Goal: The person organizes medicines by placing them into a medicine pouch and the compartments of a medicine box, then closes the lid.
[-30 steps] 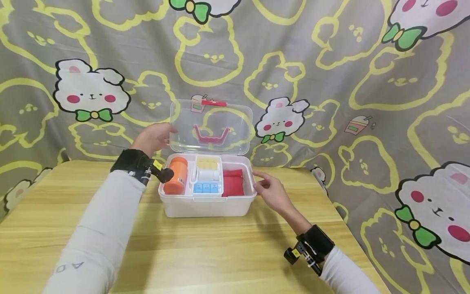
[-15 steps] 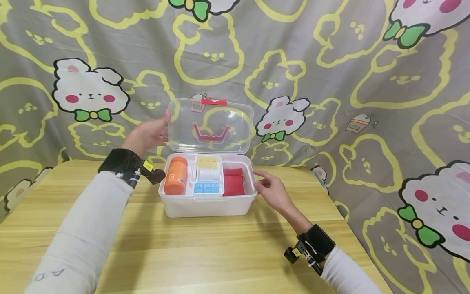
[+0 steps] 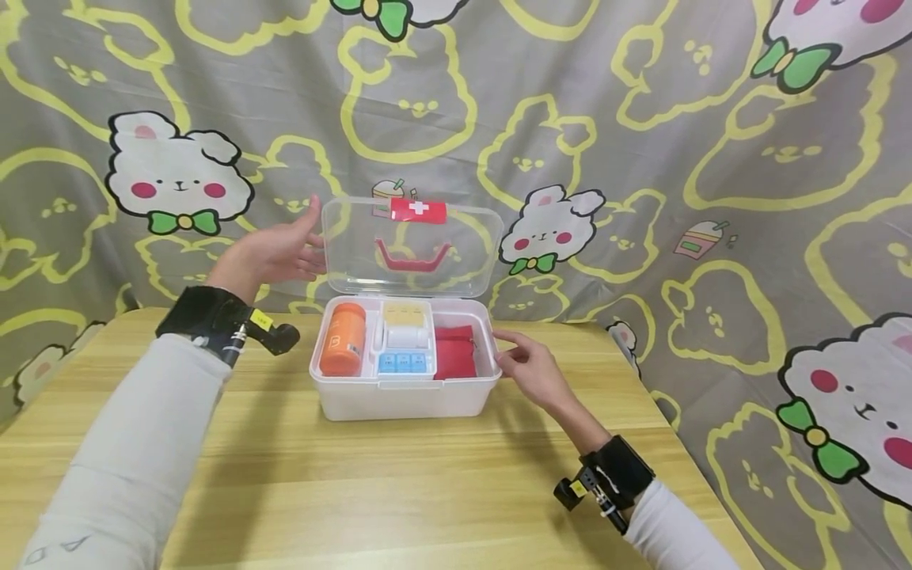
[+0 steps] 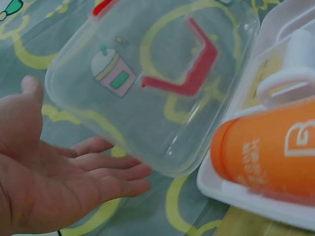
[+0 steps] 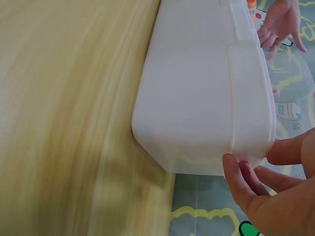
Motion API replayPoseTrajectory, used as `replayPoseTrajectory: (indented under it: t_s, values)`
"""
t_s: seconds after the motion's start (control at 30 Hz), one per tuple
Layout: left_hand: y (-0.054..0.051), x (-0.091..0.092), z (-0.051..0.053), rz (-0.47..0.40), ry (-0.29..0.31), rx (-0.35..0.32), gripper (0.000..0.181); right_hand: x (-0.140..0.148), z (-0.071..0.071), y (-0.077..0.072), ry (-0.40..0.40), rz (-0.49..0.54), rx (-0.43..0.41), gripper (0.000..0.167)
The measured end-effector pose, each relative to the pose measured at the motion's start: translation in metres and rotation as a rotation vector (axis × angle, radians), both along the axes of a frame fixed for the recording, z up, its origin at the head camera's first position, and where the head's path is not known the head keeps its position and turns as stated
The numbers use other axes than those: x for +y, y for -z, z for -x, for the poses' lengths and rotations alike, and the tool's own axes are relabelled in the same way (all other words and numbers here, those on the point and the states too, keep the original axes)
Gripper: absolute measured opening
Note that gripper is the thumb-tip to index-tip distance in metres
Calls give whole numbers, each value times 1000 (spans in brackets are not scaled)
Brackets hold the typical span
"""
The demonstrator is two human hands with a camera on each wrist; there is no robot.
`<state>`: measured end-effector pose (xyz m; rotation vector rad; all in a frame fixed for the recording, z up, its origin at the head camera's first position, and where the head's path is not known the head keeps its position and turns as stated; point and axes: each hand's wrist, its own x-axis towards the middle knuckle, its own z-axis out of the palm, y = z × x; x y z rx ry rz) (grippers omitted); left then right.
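Note:
A white first-aid box (image 3: pixel 402 402) stands on the table with its clear lid (image 3: pixel 349 261) raised at the back. The lid carries a red latch (image 3: pixel 419 210) with a white cross and a red handle (image 3: pixel 412 261). Inside lie an orange bottle (image 3: pixel 343 340), a white lift-out tray (image 3: pixel 431 317) holding a blue pill case (image 3: pixel 402 362), and a red pouch (image 3: pixel 454 352). My left hand (image 3: pixel 274 249) is beside the lid's left edge, fingers straight, thumb up, holding nothing. At the box's right end, my right hand (image 3: pixel 534 370) grips the rim, thumb on top and fingers against the end wall.
Pale wooden table (image 3: pixel 399 491) spreads in front of the box and to both sides. Behind it hangs a grey curtain (image 3: pixel 456 71) printed with yellow outlines and white rabbits, close to the lid.
My left hand has moved left, off the lid's edge, and its fingers have straightened. The lid now looks wider and its latch shows more of its face. My right hand keeps its place.

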<state>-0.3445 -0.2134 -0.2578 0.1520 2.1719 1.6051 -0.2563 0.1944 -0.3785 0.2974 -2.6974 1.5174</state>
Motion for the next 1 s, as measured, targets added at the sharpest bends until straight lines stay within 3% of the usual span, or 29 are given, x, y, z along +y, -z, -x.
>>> replayPoseTrajectory:
  t_s: [0.2, 0.43, 0.57, 0.8, 1.0]
  values:
    - [-5, -6, -6, 81, 61, 6, 114, 0, 2, -9, 1, -108, 2, 44]
    - [-3, -13, -10, 46, 139, -16, 109, -4, 6, -24, 59, -288, 63, 45]
    - [1, -18, -11, 41, 171, -27, 106, -3, 14, -40, 94, -263, 79, 46]
    - [4, -25, -20, 34, 167, -13, 97, -3, 30, -80, 133, -163, 114, 70]
    - [4, -28, -27, -35, 187, -6, 90, -12, 29, -92, 74, -174, 138, 76]
